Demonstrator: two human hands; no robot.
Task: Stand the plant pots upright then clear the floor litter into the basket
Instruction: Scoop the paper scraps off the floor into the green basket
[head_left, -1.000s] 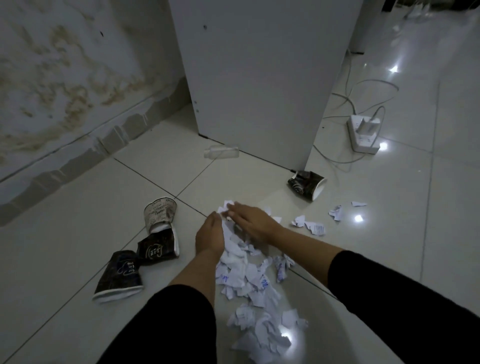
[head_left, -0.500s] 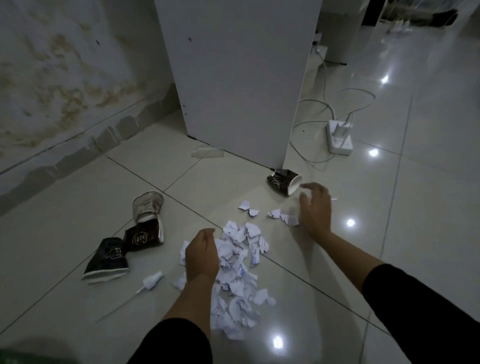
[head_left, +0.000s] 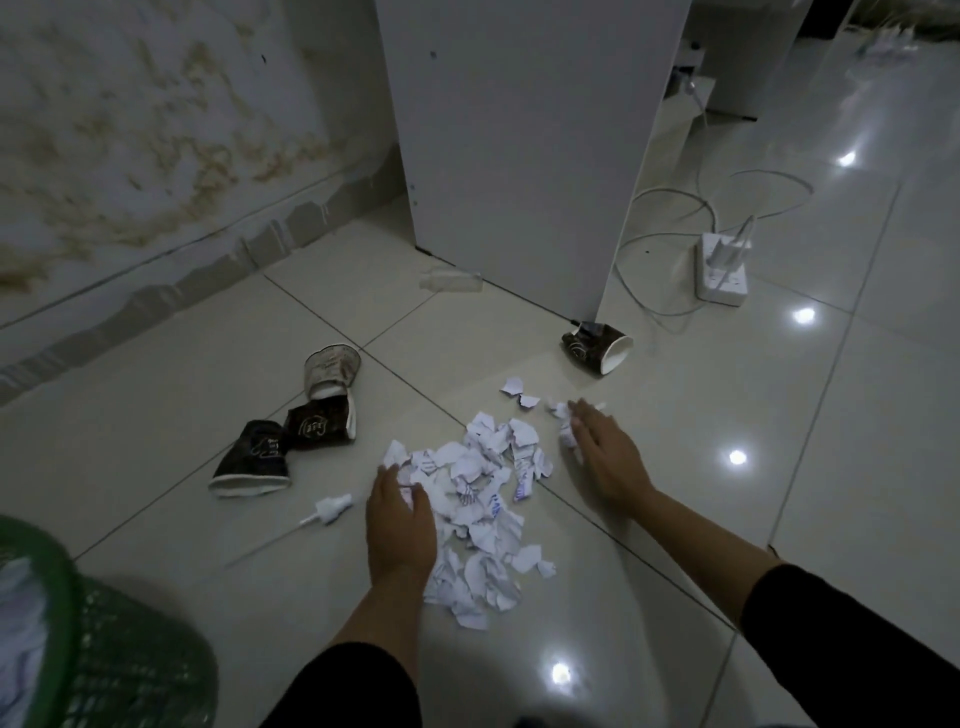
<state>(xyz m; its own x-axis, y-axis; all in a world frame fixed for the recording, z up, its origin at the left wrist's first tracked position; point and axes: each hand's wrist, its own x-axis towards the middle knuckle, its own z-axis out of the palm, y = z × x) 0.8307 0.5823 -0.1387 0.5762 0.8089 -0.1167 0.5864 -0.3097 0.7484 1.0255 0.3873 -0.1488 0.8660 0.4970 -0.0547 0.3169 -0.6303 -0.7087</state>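
a heap of torn paper scraps (head_left: 475, 499) lies on the tiled floor (head_left: 156, 415), and everything here is placed from that heap. the left hand (head_left: 399, 519) rests palm-down on the heap's near-left edge, fingers relaxed and lying over the scraps; whether it pinches any paper cannot be told. the right hand (head_left: 605, 457) is at the heap's far-right side, fingers straight and together, touching a few stray scraps (head_left: 563, 426) there; it grips nothing that can be seen. two more loose bits (head_left: 519, 392) lie just beyond the heap.

left of the heap, three paper cups lie tipped over: a dark cup (head_left: 254, 457), a second dark cup (head_left: 322, 426) touching it, and a pale cup (head_left: 330, 371) farthest away. another dark cup (head_left: 597, 347) lies on its side beyond the heap, against the foot of a white cabinet (head_left: 519, 156). a small white spray nozzle (head_left: 327, 506) lies just left of the heap. the green basket (head_left: 104, 654) sits well to the near left, with white paper inside. a power strip (head_left: 722, 273) with cables lies far beyond, to the right.
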